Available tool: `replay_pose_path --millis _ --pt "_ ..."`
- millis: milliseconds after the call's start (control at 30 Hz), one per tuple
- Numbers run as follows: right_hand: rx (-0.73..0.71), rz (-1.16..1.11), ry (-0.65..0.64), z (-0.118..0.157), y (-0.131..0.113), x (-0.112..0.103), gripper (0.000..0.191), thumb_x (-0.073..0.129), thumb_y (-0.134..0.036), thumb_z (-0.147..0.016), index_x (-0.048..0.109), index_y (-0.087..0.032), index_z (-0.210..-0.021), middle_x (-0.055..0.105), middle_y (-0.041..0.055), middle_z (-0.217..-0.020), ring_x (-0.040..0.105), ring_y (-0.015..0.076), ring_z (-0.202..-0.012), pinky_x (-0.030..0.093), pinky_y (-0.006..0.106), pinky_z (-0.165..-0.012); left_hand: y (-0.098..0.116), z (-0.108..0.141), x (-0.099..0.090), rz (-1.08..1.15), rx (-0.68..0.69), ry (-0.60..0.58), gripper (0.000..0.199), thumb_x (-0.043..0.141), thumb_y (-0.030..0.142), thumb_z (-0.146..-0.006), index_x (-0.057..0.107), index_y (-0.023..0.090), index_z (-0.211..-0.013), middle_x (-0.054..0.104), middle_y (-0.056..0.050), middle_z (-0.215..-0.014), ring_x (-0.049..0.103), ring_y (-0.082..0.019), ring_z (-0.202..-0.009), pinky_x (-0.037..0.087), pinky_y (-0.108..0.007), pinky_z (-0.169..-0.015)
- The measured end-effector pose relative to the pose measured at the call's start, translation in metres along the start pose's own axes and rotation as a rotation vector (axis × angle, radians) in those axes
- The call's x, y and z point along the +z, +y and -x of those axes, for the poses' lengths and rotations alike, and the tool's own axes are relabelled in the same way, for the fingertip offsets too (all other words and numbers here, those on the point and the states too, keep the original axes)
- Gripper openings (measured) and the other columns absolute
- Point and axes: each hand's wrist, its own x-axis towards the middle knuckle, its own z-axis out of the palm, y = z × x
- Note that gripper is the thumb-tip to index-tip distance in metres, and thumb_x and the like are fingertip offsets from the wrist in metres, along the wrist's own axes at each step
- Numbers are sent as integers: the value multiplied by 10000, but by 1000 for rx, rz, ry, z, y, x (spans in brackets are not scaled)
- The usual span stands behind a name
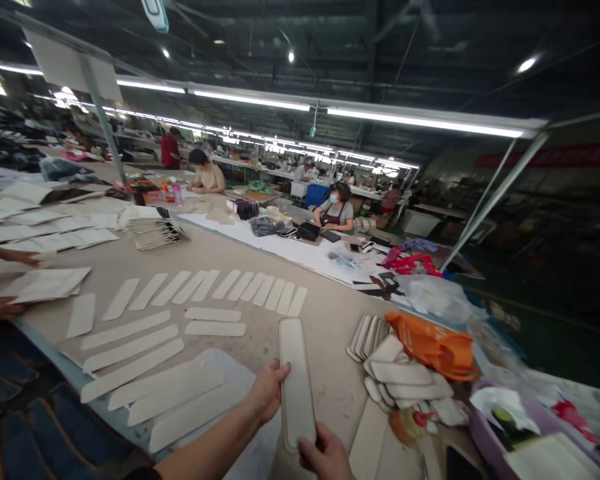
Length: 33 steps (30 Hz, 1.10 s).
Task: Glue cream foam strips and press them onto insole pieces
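A long off-white panel [295,387] with rounded corners and a darker edge is held above the table, its long side running away from me. My left hand [270,393] grips its left edge, thumb on top. At the near right corner, my right hand [325,453] pinches it between thumb and fingers. To the left lie rows of flat off-white strips [133,357], several of the near ones on a white sheet [245,373]. On the right is a heap of similar edged pieces [400,373].
An orange bag [433,347] lies behind the heap. A purple bin [500,440] and a small jar [405,427] stand at the near right. At far left, another person's hands [5,310] are by stacked white sheets [50,283]. A masked co-worker [336,210] sits across the table.
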Motion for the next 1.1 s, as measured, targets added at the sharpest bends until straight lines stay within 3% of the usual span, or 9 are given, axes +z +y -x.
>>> replay_pose_path --millis 267,533,667,800,900,1100 --pt "-50 -7 14 -3 -19 10 371 724 -449 -525 626 -159 -734 594 13 -625 514 141 -569 444 251 -497 15 7 10 53 8 28 138 685 198 -728 595 122 -800 680 -56 -658 670 -217 -770 527 -336 -751" --pt "-51 -87 -137 5 -41 9 508 718 -513 -607 628 -159 -960 654 34 -832 557 148 -682 464 271 -600 22 4 0 24 -31 22 160 678 189 -743 605 114 -864 691 -62 -743 665 -196 -764 529 -324 -758" --pt "-135 -58 -60 -2 -46 7 435 694 -536 -635 644 -139 -807 654 32 -740 569 167 -692 460 297 -662 17 3 2 7 -45 20 167 683 209 -745 599 117 -857 685 -53 -722 655 -180 -711 524 -308 -721" --pt "-82 -63 -19 -7 -42 8 445 736 -534 -561 631 -146 -753 666 42 -710 583 181 -664 470 321 -662 10 3 8 -57 -60 -17 291 728 298 -709 590 124 -898 687 -53 -736 623 -156 -615 500 -282 -620" --pt "-43 -75 -3 -8 -37 8 436 748 -507 -543 626 -150 -761 674 42 -720 588 176 -655 474 326 -667 4 0 9 -115 -80 -62 382 784 258 -627 586 124 -926 690 -57 -762 611 -149 -593 482 -265 -576" --pt "7 -92 86 -14 -28 3 404 788 -464 -478 586 -158 -647 615 -16 -589 532 131 -574 438 268 -576 -7 -17 5 -114 -149 8 294 762 189 -628 581 130 -852 683 -45 -731 646 -193 -697 516 -319 -682"
